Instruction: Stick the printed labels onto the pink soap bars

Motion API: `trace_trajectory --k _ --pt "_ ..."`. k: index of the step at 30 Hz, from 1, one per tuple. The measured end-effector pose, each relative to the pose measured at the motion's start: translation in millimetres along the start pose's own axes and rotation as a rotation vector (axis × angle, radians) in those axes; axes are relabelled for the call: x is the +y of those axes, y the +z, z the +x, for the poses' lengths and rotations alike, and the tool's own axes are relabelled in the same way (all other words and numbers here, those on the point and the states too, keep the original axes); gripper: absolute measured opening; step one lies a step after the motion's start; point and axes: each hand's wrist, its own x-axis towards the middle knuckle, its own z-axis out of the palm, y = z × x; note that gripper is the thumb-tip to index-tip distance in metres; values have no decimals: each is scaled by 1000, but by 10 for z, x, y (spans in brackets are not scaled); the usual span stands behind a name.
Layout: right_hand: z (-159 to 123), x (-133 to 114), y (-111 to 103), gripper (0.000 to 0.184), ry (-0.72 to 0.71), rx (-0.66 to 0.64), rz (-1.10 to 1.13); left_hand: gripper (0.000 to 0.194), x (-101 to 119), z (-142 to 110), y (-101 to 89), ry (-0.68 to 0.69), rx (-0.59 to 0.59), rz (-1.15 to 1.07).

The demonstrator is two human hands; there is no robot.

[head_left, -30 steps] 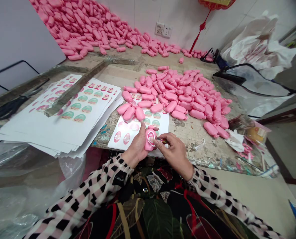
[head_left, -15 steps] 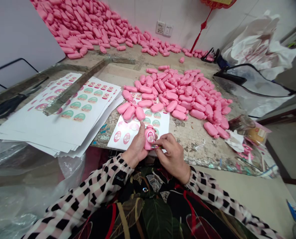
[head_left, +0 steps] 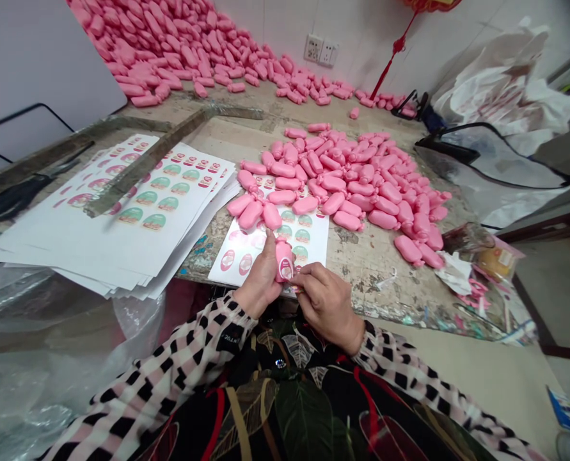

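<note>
My left hand (head_left: 262,276) is closed around a small pink bottle (head_left: 283,251), which it holds upright near the table's front edge. An oval pink-and-white sticker (head_left: 285,267) lies on the bottle's front. At the bottle's lower right, my right hand (head_left: 327,299) pinches a small thin tool (head_left: 296,289); most of it is hidden by the fingers, so its kind is unclear. Beneath and behind the hands lies a white sticker sheet (head_left: 234,245) with oval pink and green labels. Several pink bottles rest on its far part.
Loose pink bottles (head_left: 385,192) are heaped mid-table, with a larger pile (head_left: 169,48) along the wall. To the left, a stack of sticker sheets (head_left: 73,237) lies under a wooden bar (head_left: 141,169). A clear face shield (head_left: 500,157) and a white tissue (head_left: 455,272) are at the right.
The bottle has turned slightly in my left hand, and its sticker now sits lower and further left. My right hand and its tool have dropped a little from the sticker's edge.
</note>
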Motion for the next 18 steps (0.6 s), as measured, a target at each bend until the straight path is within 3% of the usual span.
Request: trace_trajectory --k 6,12,18 --pt "34 4 -43 23 53 28 73 51 49 -19 15 23 -15 -14" --pt "8 14 -38 25 -6 -8 57 49 53 -28 25 52 47 10" --pt "2 11 -28 20 31 -47 105 51 11 -27 13 93 45 18"
